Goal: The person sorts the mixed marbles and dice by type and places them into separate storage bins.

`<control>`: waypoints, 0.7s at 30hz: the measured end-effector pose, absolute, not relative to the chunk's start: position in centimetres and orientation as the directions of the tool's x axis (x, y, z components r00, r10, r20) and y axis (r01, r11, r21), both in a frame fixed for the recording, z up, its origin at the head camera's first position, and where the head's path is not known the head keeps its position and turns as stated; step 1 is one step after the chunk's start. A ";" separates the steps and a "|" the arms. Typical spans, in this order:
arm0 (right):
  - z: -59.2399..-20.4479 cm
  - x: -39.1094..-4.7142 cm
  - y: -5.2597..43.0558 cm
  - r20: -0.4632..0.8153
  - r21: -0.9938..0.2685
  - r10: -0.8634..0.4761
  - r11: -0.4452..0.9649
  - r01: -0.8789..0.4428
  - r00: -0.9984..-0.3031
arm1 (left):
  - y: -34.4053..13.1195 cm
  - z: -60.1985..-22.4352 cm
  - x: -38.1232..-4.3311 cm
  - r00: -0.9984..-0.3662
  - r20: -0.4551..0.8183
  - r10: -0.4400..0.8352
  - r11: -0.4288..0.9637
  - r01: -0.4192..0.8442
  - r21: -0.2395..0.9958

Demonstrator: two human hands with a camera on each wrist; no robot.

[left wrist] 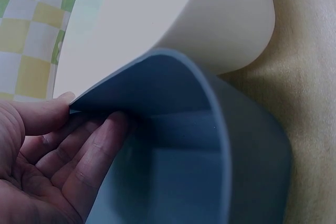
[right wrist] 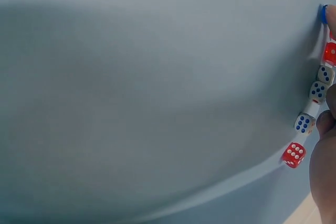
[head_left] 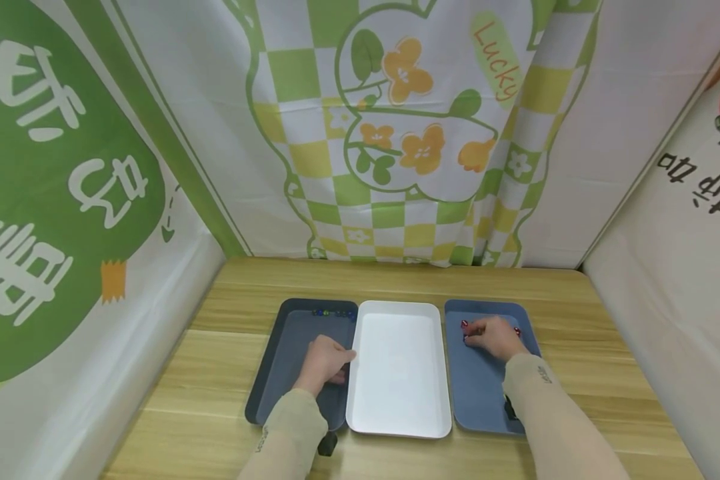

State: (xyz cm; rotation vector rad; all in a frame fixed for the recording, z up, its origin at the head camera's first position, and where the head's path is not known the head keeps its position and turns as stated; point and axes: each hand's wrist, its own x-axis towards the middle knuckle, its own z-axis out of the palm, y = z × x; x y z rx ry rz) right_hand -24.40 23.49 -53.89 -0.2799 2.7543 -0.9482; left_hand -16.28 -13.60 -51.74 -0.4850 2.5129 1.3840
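My left hand (head_left: 325,360) is at the inner side of the dark grey tray (head_left: 268,373). In the left wrist view its thumb and fingers pinch that tray's rim (left wrist: 168,53), beside the white tray (left wrist: 231,30). Over the blue tray (head_left: 486,400), my right hand (head_left: 497,338) has its fingertips curled at a small blue piece (right wrist: 324,14), whose kind is mostly hidden by a finger. Red dice (right wrist: 294,155) and white dice (right wrist: 303,123) stand in a row along that tray's far side, partly covered by the hand.
Small blue and green beads or marbles (head_left: 327,313) lie along the back of the dark grey tray. The three trays stand side by side on a wooden table (head_left: 192,400). Printed cloth (head_left: 396,227) hangs behind and at both sides.
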 end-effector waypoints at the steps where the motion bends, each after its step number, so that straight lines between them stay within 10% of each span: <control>1: -54.0 -24.4 23.5 -0.141 -0.619 -0.246 0.778 -0.108 -0.959 | -13.6 -51.8 -16.3 -0.918 -0.357 -0.174 0.499 -0.394 0.772; 21: -53.0 -24.5 24.9 -0.098 -0.591 -0.221 0.797 -0.122 -0.970 | -13.6 -51.5 -15.9 -0.937 -0.304 -0.173 0.563 -0.347 0.750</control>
